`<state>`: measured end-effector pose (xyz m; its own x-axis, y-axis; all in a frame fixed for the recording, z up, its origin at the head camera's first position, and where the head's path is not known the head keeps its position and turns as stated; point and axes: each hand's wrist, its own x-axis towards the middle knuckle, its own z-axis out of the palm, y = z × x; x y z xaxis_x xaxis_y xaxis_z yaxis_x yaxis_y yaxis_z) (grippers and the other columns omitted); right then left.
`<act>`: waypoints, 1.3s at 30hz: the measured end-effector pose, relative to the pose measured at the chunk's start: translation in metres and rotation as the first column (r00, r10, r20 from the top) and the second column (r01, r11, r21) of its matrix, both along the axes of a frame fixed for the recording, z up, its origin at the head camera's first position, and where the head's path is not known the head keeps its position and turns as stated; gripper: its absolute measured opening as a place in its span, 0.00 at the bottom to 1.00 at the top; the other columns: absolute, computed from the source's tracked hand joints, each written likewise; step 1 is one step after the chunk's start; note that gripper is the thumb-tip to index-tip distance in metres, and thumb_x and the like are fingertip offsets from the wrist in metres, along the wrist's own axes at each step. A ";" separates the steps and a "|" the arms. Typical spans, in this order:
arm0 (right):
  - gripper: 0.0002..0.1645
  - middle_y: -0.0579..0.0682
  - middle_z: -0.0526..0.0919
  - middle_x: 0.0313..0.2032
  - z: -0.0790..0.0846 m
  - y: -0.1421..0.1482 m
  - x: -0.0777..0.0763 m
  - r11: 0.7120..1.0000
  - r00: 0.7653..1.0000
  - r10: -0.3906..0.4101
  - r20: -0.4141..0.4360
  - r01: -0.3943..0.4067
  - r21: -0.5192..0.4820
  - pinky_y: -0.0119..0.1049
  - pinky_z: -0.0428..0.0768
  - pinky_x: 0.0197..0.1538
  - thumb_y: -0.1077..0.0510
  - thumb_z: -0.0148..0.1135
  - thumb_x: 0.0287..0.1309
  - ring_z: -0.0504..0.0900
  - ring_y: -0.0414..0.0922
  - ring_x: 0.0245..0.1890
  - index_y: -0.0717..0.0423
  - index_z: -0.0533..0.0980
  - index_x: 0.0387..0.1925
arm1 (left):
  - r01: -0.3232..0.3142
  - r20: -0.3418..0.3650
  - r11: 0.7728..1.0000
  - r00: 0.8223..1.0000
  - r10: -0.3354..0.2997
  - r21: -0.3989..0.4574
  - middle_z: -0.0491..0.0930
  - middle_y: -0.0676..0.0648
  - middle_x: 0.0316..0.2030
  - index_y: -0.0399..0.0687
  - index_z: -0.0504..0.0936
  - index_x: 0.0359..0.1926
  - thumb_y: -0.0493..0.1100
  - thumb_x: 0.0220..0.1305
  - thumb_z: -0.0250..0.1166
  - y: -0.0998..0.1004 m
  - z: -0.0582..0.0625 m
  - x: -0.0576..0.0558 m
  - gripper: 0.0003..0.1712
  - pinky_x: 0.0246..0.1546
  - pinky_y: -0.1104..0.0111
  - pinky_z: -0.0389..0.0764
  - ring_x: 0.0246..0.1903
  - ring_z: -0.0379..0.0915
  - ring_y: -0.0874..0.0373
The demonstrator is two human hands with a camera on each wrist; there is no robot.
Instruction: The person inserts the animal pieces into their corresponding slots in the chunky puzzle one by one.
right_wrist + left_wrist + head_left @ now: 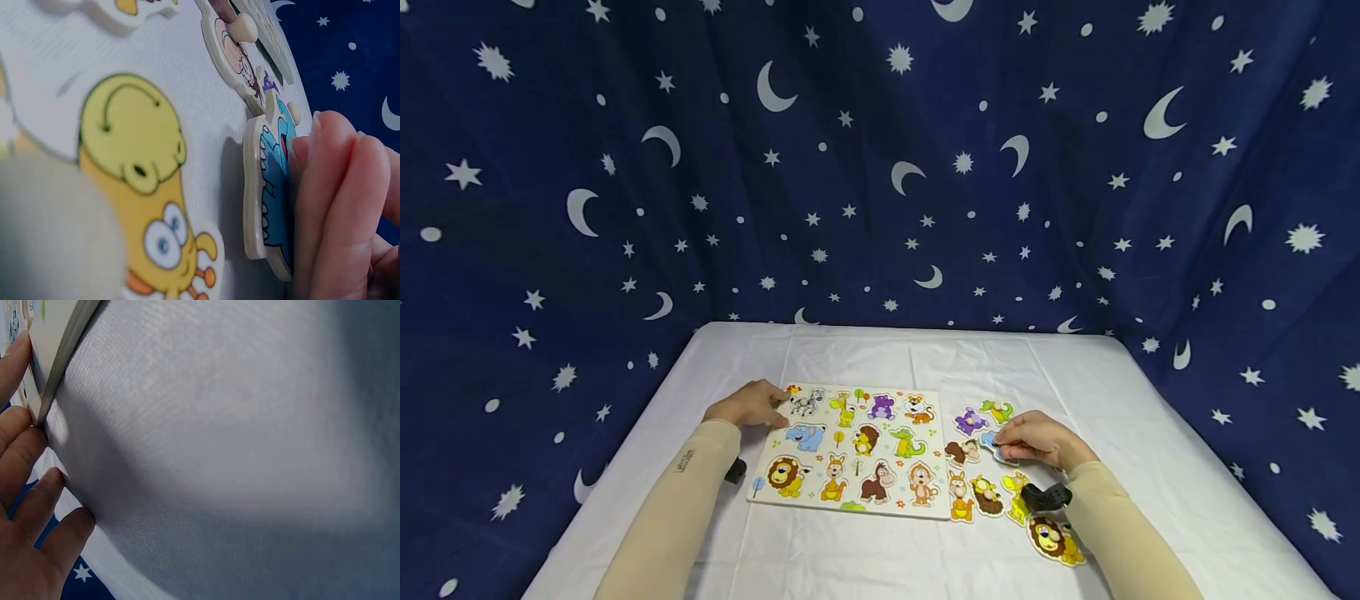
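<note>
Elephant piece (270, 187), flat and blue, is at three o'clock from the picture board (934, 458), over a table draped in creased white cloth (850, 558). Behind the table and down both sides hangs a dark blue curtain (865, 83) scattered with pale moons, stars and dots. Around the elephant, the gorilla piece (962, 452) lies at nine o'clock, the hippo piece (972, 421) at ten and the crocodile piece (996, 410) at twelve, with the giraffe piece (1015, 492) and the lion piece (1054, 540) toward five.

Much of the elephant is covered by the person's fingers, so I can't tell whether they have its knob, nor whether its lower edge touches the cloth. A black wrist strap (1047, 497) overlaps the giraffe's side, and a blurred pale shape blocks one corner of the right wrist view. The left wrist view is mostly soft, shadowed cloth.

The right hand (1037, 438) is drawn nearly together in a pinch on the elephant, which looks tilted, a shadow beside it. The left hand (752, 404) lies relaxed, fingers apart, at the board's ten o'clock corner, thumb and fingertips touching it.
</note>
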<state>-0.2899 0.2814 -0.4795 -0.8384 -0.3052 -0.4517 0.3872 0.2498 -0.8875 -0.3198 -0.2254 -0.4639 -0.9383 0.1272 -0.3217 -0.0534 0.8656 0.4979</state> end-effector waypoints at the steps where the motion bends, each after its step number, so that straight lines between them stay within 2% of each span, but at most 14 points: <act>1: 0.02 0.47 0.86 0.22 0.000 -0.001 0.000 1.000 1.000 -0.005 0.002 0.005 -0.005 0.24 0.84 0.30 0.67 0.62 0.63 0.84 0.35 0.22 0.64 0.80 0.35 | -0.002 0.002 1.000 1.000 0.002 0.005 0.73 0.36 0.66 0.41 0.73 0.68 0.42 0.57 0.76 0.000 0.000 -0.001 0.38 0.69 0.47 0.67 0.67 0.67 0.41; 7: 0.03 0.46 0.85 0.23 0.000 -0.009 -0.001 1.000 1.000 -0.002 -0.006 0.001 -0.023 0.23 0.83 0.30 0.67 0.61 0.63 0.84 0.34 0.23 0.64 0.80 0.35 | 0.005 -0.005 1.000 1.000 -0.005 0.013 0.73 0.37 0.67 0.40 0.73 0.68 0.42 0.57 0.75 0.000 0.001 -0.002 0.38 0.69 0.49 0.68 0.66 0.69 0.42; 13: 0.02 0.46 0.85 0.23 0.003 -0.022 -0.003 0.999 1.000 0.013 -0.013 -0.013 -0.031 0.23 0.83 0.29 0.67 0.61 0.63 0.84 0.34 0.22 0.63 0.79 0.34 | 0.025 -0.006 0.999 1.000 -0.024 0.029 0.74 0.36 0.66 0.39 0.73 0.67 0.41 0.57 0.75 0.001 0.004 0.002 0.38 0.69 0.49 0.68 0.66 0.69 0.42; 30: 0.05 0.47 0.84 0.21 0.005 -0.052 -0.013 0.999 1.000 0.012 -0.017 -0.013 -0.045 0.24 0.83 0.29 0.69 0.62 0.61 0.83 0.35 0.21 0.61 0.77 0.30 | 0.017 -0.008 1.000 1.000 -0.017 0.019 0.73 0.37 0.66 0.40 0.73 0.67 0.42 0.58 0.74 0.000 0.003 0.005 0.37 0.69 0.48 0.67 0.68 0.66 0.40; 35: 0.07 0.46 0.84 0.19 0.008 -0.060 -0.015 0.999 1.000 0.021 -0.020 -0.022 -0.029 0.23 0.82 0.28 0.68 0.62 0.60 0.83 0.34 0.20 0.59 0.77 0.27 | 0.024 -0.016 0.999 1.000 -0.024 0.021 0.74 0.36 0.66 0.39 0.73 0.67 0.41 0.58 0.74 0.000 0.006 0.007 0.37 0.69 0.47 0.67 0.68 0.66 0.38; 39: 0.05 0.46 0.84 0.19 0.010 -0.068 -0.017 0.999 0.999 0.034 -0.022 -0.034 -0.015 0.22 0.81 0.27 0.68 0.62 0.60 0.82 0.34 0.20 0.62 0.78 0.29 | 0.022 -0.022 1.000 1.000 -0.022 0.018 0.73 0.36 0.66 0.40 0.73 0.67 0.42 0.58 0.74 -0.002 0.005 0.005 0.37 0.69 0.47 0.67 0.68 0.66 0.39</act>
<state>-0.3074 0.2137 -0.4697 -0.8369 -0.3403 -0.4286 0.3595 0.2487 -0.8994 -0.3147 -0.2274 -0.4585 -0.9419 0.1536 -0.2986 -0.0235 0.8569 0.5149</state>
